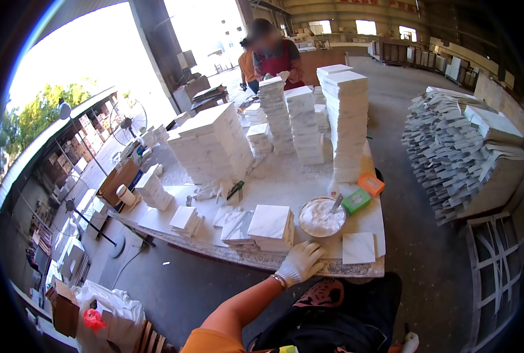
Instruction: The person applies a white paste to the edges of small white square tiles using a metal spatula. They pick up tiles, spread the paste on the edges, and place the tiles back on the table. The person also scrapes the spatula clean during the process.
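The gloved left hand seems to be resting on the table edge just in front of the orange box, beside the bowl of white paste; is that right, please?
Not quite. In the head view the left hand rests on the table edge in front of a short stack of white tiles, not the orange box, which lies farther back. The bowl of white paste is indeed beside it.

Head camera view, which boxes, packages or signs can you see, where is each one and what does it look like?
Green box: small, flat, on the table right of the metal bowl.
Orange box: small, just behind the green box.
Cardboard boxes: brown, open, off the table's left end.
Red banner: long strip high on the far wall.
Left hand: white-gloved, on the table edge, holding no package.
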Motion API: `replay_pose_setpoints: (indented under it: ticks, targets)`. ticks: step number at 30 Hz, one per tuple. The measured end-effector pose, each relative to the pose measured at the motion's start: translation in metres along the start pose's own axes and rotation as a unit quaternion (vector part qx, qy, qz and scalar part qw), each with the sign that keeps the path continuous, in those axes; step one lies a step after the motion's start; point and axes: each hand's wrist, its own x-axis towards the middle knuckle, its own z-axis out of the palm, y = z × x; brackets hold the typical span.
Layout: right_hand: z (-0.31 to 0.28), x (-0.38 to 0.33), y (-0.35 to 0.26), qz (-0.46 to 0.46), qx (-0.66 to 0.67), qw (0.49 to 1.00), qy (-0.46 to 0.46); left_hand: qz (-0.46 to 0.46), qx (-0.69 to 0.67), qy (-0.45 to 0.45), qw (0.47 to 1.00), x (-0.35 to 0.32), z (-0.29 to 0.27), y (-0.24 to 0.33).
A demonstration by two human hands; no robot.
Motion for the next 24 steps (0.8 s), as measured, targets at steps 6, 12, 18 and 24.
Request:
replay_pose_setpoints:
  ticks: [6, 12, 18, 24]
  targets:
    - [0.006, -0.002, -0.003, -0.07, -0.062, 0.996, -0.008, -0.037, -0.022, -0.024, 0.999, -0.004, -0.006, 0.0]
    - [0.006, -0.031, -0.057, 0.056, 0.07, 0.995, -0.043, -0.04, -0.027, -0.041, 0.998, 0.009, -0.004, 0.007]
    - [0.003, -0.033, -0.062, -0.002, 0.024, 0.999, -0.048, -0.042, -0.005, -0.039, 0.998, 0.0, -0.004, 0.004]
    - [0.002, -0.027, -0.047, 0.036, 0.052, 0.997, -0.047, -0.042, -0.009, -0.044, 0.998, 0.002, 0.002, 0.002]
